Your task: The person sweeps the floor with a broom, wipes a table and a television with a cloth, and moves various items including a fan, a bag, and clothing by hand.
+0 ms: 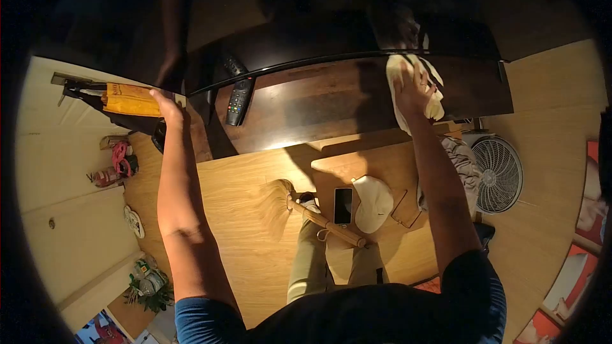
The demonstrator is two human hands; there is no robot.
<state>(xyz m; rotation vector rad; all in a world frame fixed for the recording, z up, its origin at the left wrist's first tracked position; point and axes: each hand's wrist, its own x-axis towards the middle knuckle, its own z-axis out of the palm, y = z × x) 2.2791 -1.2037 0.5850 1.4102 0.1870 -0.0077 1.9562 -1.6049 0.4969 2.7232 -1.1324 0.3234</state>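
My right hand (415,94) presses a cream cloth (398,103) against the dark wooden stand (299,99), right at the lower edge of the TV (280,69). The cloth bunches out on both sides of my fingers. At the TV's left end is my left hand (169,109), its fingers mostly hidden; I cannot tell whether they grip the edge. A yellow pouch (131,100) overlaps that hand's fingertips in this view. A black remote control (239,102) with coloured buttons lies on the stand, mirrored in the screen.
Below, a small wooden table (331,164) bears a phone (343,206), a white cap (373,204) and glasses (405,209). A whisk broom (328,223) lies across in front of my legs. A round fan (497,174) stands right; a door (70,197) is left.
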